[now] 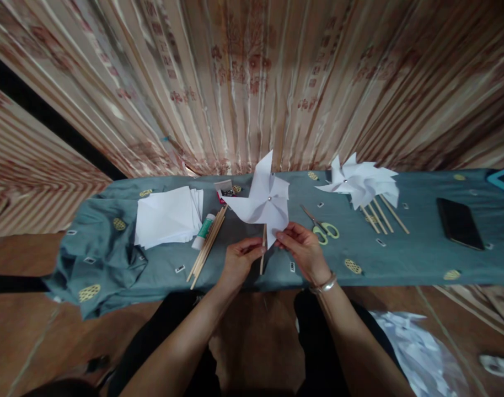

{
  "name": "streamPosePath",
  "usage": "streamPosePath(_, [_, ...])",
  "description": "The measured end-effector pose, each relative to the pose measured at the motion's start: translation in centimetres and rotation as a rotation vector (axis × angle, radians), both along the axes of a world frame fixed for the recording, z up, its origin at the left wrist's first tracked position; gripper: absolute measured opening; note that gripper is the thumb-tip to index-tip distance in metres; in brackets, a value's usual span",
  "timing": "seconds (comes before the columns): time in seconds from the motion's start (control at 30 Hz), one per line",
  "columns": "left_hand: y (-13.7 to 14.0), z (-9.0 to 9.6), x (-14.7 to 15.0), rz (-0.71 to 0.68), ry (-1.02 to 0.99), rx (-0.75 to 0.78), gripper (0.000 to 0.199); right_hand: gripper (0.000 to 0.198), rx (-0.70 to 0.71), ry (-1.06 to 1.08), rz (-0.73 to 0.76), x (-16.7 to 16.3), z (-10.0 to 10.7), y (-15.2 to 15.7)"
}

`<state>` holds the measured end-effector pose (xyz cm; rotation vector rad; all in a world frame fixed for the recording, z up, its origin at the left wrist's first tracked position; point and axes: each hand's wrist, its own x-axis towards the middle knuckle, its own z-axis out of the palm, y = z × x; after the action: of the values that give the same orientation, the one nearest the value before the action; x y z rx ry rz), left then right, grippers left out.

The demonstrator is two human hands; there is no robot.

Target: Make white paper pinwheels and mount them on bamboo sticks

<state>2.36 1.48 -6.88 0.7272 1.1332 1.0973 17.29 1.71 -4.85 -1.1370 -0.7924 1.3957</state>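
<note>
Two bare hands handle a white paper pinwheel with folded blades (265,207) at the middle of a long table surface draped in grey-green cloth (421,262), as I follow from my remote station. The left hand (240,259) pinches the toy's thin, pale wooden stick (262,267) between thumb and fingers, close to the near edge; the right hand (305,248), a silver-coloured bracelet (328,283) at its wrist, pinches the lowest blade by its right side. The relation that counts, in my judgement: the pinwheel's head stands beyond the fingertips, toward the far edge, its stick running almost straight back to the near edge, the right hand on the blade, the left hand on the shaft. Scissors with light-green handles (316,222) lie just beyond the right hand; a white-and-green glue stick (204,229) lies toward the left end. Its label, the cloth's small printed tags and the reddish characters on the beige curtain (252,82) past the far edge are too small or blurred for me to read.
</note>
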Motion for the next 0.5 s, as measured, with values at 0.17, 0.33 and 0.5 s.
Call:
streamPosePath(0.17, [0.07,-0.12,0.23,-0.051,-0.007,0.037,0.025,0.039,-0.033,0.053,0.020,-0.31,0.28,-0.09])
streamPosePath(0.33, [0.06,-0.29,0.27,-0.094,0.057,0.101,0.023,0.040,-0.026,0.034,0.066,-0.71,0.21,-0.23])
streamPosePath(0.5, [0.12,-0.25,0.26,-0.084,0.083,0.124,0.022,0.041,-0.027,0.020,0.127,-0.89,0.40,-0.40])
